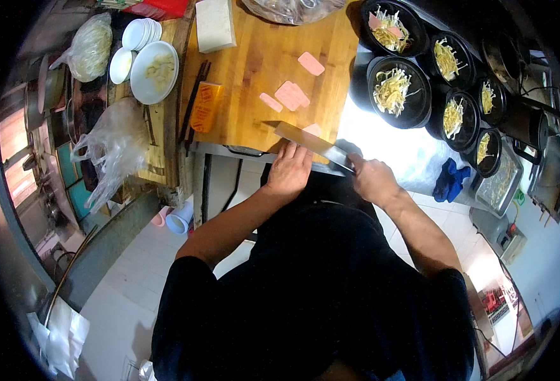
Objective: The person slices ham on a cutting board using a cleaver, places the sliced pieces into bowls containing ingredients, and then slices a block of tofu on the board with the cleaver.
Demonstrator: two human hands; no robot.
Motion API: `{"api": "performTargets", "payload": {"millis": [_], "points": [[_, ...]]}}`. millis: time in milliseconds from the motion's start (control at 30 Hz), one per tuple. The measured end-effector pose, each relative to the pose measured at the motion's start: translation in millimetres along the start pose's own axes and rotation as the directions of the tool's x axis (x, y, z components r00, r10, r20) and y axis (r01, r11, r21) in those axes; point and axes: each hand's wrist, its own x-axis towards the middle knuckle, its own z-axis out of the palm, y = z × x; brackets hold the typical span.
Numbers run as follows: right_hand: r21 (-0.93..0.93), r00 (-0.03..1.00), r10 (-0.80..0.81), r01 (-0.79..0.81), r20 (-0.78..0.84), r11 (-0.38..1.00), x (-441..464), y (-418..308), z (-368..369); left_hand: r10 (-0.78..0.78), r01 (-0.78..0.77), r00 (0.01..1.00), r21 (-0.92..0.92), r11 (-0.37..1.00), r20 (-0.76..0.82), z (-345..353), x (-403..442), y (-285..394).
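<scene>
My right hand (376, 180) grips the handle of a kitchen knife (315, 143), whose broad blade slants across the near edge of the wooden cutting board (248, 70). My left hand (290, 170) is pressed down at the board's edge, fingers together and close against the blade; what lies under the fingertips is hidden. Just beyond the blade, part of a pink slice of ham (312, 129) shows. Farther up the board lie more pink slices: a small overlapping group (292, 95), a narrow strip (270, 102) and a separate slice (311, 63).
Several black bowls (399, 92) with pale shredded food stand at the right. An orange packet (206, 108) and dark chopsticks (194, 95) lie on the board's left side. Left of it are a white bowl (165, 94) and plastic bags (118, 143). A blue cloth (451, 180) lies right.
</scene>
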Motion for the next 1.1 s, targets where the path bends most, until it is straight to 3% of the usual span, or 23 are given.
{"api": "performTargets", "payload": {"millis": [67, 133, 167, 233, 300, 367, 400, 700, 767, 800, 867, 900, 967, 1000, 1067, 1100], "points": [[-0.004, 1.0, 0.006, -0.006, -0.003, 1.0, 2.1, -7.1, -0.4, -0.007, 0.006, 0.999, -0.014, 1.0, -0.046, 0.0, -0.6, 0.4], [0.093, 0.99, -0.062, 0.074, -0.126, 0.993, -2.6, -8.9, -6.6, -0.01, 0.007, 0.995, -0.03, 1.0, -0.095, -0.5, -1.8, 0.1], [0.09, 0.989, -0.065, 0.077, -0.129, 0.993, -7.0, -7.3, -9.4, -0.04, 0.018, 0.987, -0.14, 0.99, -0.156, -1.0, -2.6, -1.6], [0.377, 0.975, 0.035, 0.053, -0.221, 0.925, -28.6, -3.7, -8.7, -0.08, 0.026, 0.976, -0.253, 0.967, -0.204, -6.7, -7.1, -3.5], [0.389, 0.957, 0.099, 0.014, -0.271, 0.921, -45.8, -2.4, -12.0, -0.287, 0.229, 0.945, -0.307, 0.924, -0.159, -21.6, -2.9, -7.1], [0.521, 0.928, 0.326, -0.192, -0.18, 0.832, -59.3, 2.9, -15.0, -0.326, 0.278, 0.93, -0.26, 0.925, -0.168, -17.2, 7.1, -11.8], [0.537, 0.908, 0.297, -0.099, -0.296, 0.838, -65.3, 10.4, -4.1, -0.347, 0.301, 0.924, -0.253, 0.919, -0.16, -19.1, 12.6, -10.0], [0.644, 0.866, 0.417, -0.156, -0.275, 0.749, -105.8, 30.1, 36.9, -0.367, 0.33, 0.916, -0.216, 0.919, -0.161, -3.8, 35.5, -8.6], [0.632, 0.868, 0.417, -0.166, -0.271, 0.757, -113.3, 30.7, 39.4, -0.386, 0.305, 0.921, -0.515, 0.801, -0.054, -2.5, 38.7, -7.1], [0.614, 0.872, 0.413, -0.179, -0.262, 0.769, -116.5, 31.1, 40.0, -0.376, 0.297, 0.925, -0.511, 0.807, -0.057, -7.5, 43.6, -4.2], [0.64, 0.865, 0.429, -0.177, -0.261, 0.748, -123.2, 31.4, 43.5, -0.46, 0.357, 0.887, -0.681, 0.64, 0.033, -18.8, 53.2, 3.2], [0.659, 0.862, 0.438, -0.176, -0.256, 0.731, -126.1, 31.9, 44.9, -0.454, 0.351, 0.891, -0.679, 0.645, 0.029, -19.4, 57.3, 2.8], [0.658, 0.851, 0.45, -0.177, -0.272, 0.732, -129.7, 33.7, 49.4, -0.368, 0.259, 0.919, -0.486, 0.835, -0.142, -19.8, 65.4, -1.1], [0.654, 0.843, 0.458, -0.181, -0.281, 0.734, -131.9, 34.3, 52.4, -0.36, 0.252, 0.922, -0.483, 0.839, -0.145, -17.3, 65.7, -2.4], [0.677, 0.836, 0.467, -0.168, -0.287, 0.717, -137.9, 34.9, 56.0, -0.312, 0.272, 0.932, -0.211, 0.939, -0.186, -8.3, 69.3, -6.8], [0.693, 0.831, 0.473, -0.155, -0.294, 0.704, -140.5, 37.4, 56.8, -0.293, 0.252, 0.935, -0.211, 0.945, -0.199, -6.8, 72.4, -6.5]]}}
